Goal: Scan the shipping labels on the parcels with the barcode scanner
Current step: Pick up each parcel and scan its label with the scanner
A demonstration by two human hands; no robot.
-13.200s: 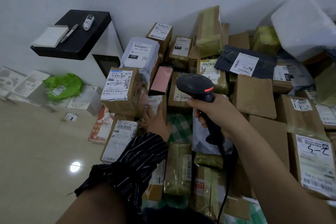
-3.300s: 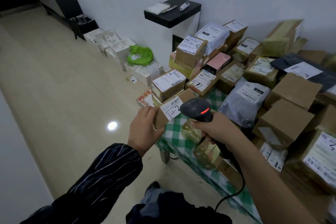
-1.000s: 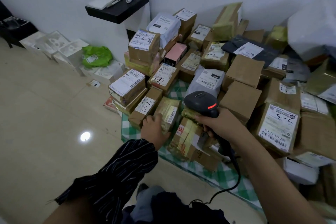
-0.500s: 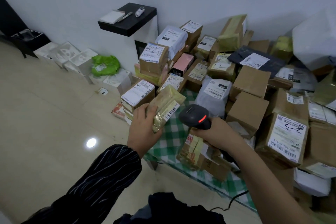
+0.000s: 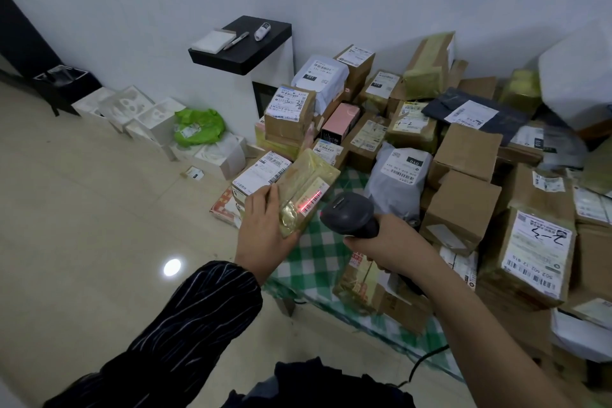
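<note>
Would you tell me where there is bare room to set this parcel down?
The main bare patch is the green checked tablecloth between the left hand holding the yellow-taped parcel, the barcode scanner and the red-printed parcel at the front edge. A sliver shows beside the grey mailer bag. Right and back are crowded with cardboard boxes.

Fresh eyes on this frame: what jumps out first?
The red scan line glows across the barcode label of the yellow-taped parcel, which the left hand holds up at centre frame. Just right of it, the right hand grips the black barcode scanner, aimed at that label. Behind and to the right, a heap of labelled cardboard parcels covers the green checked tablecloth.
</note>
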